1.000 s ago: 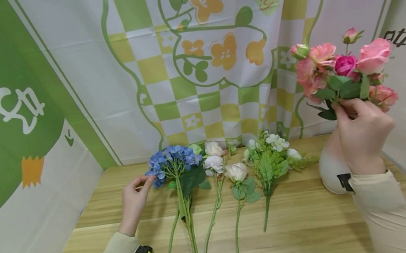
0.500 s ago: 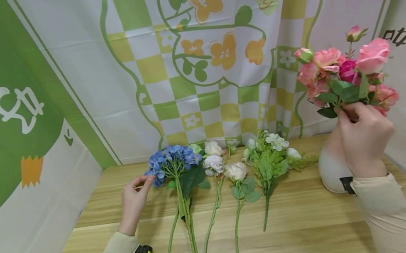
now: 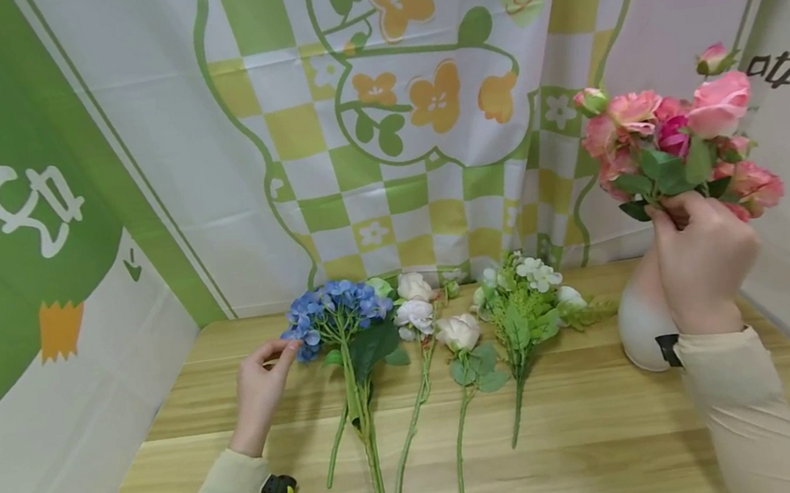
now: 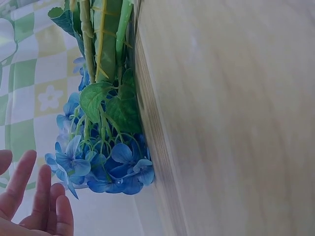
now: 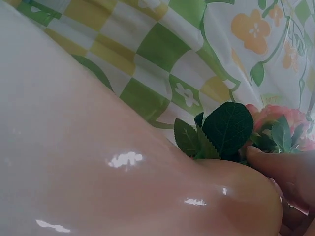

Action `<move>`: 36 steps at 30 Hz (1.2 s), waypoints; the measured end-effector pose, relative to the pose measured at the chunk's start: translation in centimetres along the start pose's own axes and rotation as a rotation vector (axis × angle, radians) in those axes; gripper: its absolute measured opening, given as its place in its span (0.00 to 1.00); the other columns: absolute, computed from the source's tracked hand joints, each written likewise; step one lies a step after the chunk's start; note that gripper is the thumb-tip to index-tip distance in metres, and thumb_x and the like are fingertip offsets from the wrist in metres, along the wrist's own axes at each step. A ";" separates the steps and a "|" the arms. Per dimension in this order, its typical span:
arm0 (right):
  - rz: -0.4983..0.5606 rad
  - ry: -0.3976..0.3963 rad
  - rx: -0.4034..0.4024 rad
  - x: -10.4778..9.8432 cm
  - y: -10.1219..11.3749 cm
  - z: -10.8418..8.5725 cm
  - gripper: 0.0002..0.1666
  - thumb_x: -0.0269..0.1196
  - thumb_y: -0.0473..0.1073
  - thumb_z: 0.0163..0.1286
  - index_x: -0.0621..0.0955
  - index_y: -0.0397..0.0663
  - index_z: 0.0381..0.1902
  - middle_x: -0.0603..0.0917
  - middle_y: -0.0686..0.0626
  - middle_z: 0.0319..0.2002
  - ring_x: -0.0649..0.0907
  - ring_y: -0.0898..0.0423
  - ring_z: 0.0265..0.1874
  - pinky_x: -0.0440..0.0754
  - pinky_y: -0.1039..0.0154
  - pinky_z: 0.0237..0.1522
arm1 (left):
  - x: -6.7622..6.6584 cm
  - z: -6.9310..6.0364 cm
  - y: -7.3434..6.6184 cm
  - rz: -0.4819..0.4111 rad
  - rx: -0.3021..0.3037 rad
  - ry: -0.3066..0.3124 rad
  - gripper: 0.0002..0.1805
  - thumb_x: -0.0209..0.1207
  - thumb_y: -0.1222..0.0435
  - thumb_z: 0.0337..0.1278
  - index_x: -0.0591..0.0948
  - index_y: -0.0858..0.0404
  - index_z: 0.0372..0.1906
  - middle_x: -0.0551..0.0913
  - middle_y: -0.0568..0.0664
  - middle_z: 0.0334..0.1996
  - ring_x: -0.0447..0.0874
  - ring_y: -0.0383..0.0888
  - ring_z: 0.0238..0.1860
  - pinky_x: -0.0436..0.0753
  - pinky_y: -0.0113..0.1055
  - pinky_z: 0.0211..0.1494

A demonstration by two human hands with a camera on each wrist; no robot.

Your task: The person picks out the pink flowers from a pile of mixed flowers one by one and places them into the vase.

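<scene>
My right hand [image 3: 710,263] pinches the stems of a bunch of pink artificial roses [image 3: 719,105], just below the blooms. The bunch stands upright over a pink-and-white vase [image 3: 641,324], whose mouth the hand hides in the head view. In the right wrist view the glossy vase [image 5: 123,167] fills the foreground, with dark leaves [image 5: 229,129] just beyond its neck. My left hand [image 3: 261,388] is beside a blue hydrangea [image 3: 336,308] lying on the table. From the left wrist, the fingers look loosely extended next to the petals [image 4: 120,169], holding nothing.
Cream and white roses [image 3: 459,333] on long stems lie mid-table. To their right is a green spray with white blossoms [image 3: 520,317]. A checked curtain [image 3: 405,205] hangs along the table's back edge, and printed cloth walls [image 3: 10,209] stand at both sides.
The small top bud has swung to the right, and the pink blooms have shifted slightly in my right hand. That hand has moved a little up and left lately. The left hand stays put.
</scene>
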State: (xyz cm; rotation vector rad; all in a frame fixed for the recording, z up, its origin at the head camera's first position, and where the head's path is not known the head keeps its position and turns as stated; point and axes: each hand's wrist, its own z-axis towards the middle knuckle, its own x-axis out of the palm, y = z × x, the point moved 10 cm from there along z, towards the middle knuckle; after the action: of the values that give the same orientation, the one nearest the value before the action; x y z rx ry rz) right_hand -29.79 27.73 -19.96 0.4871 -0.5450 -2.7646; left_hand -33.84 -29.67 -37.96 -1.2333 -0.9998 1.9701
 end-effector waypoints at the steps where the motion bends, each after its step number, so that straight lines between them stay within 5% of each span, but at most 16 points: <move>1: -0.008 0.003 0.002 0.1 0.0 0.0 0.16 0.65 0.45 0.64 0.85 0.34 0.33 0.85 0.36 0.28 0.81 0.38 0.25 0.70 0.42 0.29 | 0.0 0.0 0.0 0.000 0.003 -0.001 0.20 0.58 0.49 0.61 0.85 0.61 0.43 0.84 0.53 0.45 0.77 0.36 0.39 0.77 0.29 0.39; 23: -0.047 -0.081 0.058 1.2 -0.4 0.5 0.16 0.65 0.49 0.64 0.86 0.40 0.32 0.86 0.39 0.28 0.81 0.37 0.24 0.68 0.40 0.28 | -0.2 0.2 -0.5 0.003 0.024 0.003 0.19 0.56 0.50 0.62 0.85 0.61 0.44 0.85 0.53 0.46 0.77 0.38 0.41 0.77 0.29 0.40; 36: 0.056 0.027 -0.033 1.4 0.3 0.3 0.11 0.64 0.40 0.63 0.86 0.34 0.37 0.87 0.36 0.32 0.83 0.37 0.26 0.70 0.43 0.32 | -0.1 -0.2 -0.8 -0.013 0.015 0.037 0.18 0.56 0.53 0.64 0.84 0.62 0.47 0.84 0.54 0.48 0.75 0.29 0.38 0.76 0.29 0.41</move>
State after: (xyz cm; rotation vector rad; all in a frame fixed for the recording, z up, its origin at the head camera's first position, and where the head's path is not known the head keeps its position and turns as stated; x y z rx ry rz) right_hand -31.09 27.14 -19.97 0.4937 -0.4983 -2.7047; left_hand -33.56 -29.24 -37.32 -1.2476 -0.9712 1.9347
